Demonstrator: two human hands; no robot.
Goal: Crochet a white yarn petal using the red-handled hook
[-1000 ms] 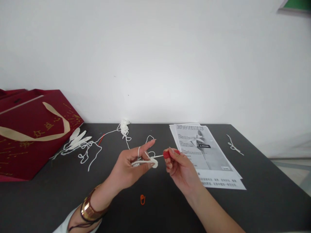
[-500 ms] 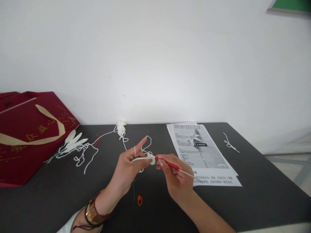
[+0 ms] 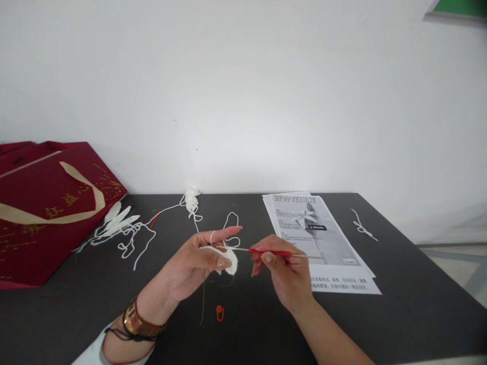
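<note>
My left hand (image 3: 198,261) pinches a small white crocheted piece (image 3: 229,262) between thumb and fingers, with white yarn (image 3: 213,236) looped over the raised index finger. My right hand (image 3: 283,271) grips a crochet hook with a red handle (image 3: 268,252), held nearly level. The hook's metal tip points left into the white piece. Both hands hover above the dark table (image 3: 399,304), close together near its middle.
A dark red gift bag (image 3: 41,208) lies at the left. White crocheted petals (image 3: 119,219) and loose yarn (image 3: 192,200) lie behind my hands. Printed sheets (image 3: 323,243) lie at the right, a yarn scrap (image 3: 363,226) beyond them. An orange stitch marker (image 3: 219,313) lies near the front.
The hook has swung from a slant to nearly level, with its tip back in the white piece. My left index finger has dropped lower. The view shifted slightly.
</note>
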